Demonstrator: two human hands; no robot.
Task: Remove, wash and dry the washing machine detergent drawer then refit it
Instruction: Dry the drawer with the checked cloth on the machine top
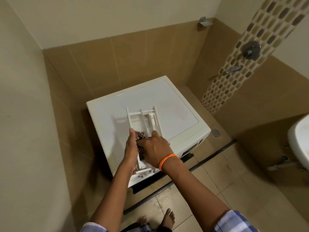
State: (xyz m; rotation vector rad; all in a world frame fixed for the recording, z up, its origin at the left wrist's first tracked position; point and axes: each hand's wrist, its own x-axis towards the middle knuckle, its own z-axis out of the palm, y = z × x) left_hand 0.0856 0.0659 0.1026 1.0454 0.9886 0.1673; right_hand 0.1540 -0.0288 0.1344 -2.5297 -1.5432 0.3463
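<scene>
Washing machine (175,104), white, stands in the corner of a tan-tiled bathroom; taken here as the landmark. Detergent drawer (143,118) is out of its slot and held above the machine's top, over the near left part of the lid, its far end pointing toward the back wall; white plastic, divided into lengthwise compartments, open side up; whether it touches the lid cannot be told. Left hand (131,149) supports the drawer along its left wall, fingers fairly straight and laid against the side, thumb hidden. Right hand (155,148) sits on the drawer's near half, fingers curled round a checked cloth (140,136), brown and pale, pressed into the compartment; cloth bunched between the two hands. Orange braided band (167,160) on the right wrist. Dark open slot (187,156) on the machine's front panel, below and right of the hands. Right of the machine: floor drain (215,132) close by its corner; tap handle (250,50) and spout (233,69) on a mosaic strip of the wall; basin edge (299,143) far right. In front of the machine, bare feet (168,218) on pale floor tiles.
</scene>
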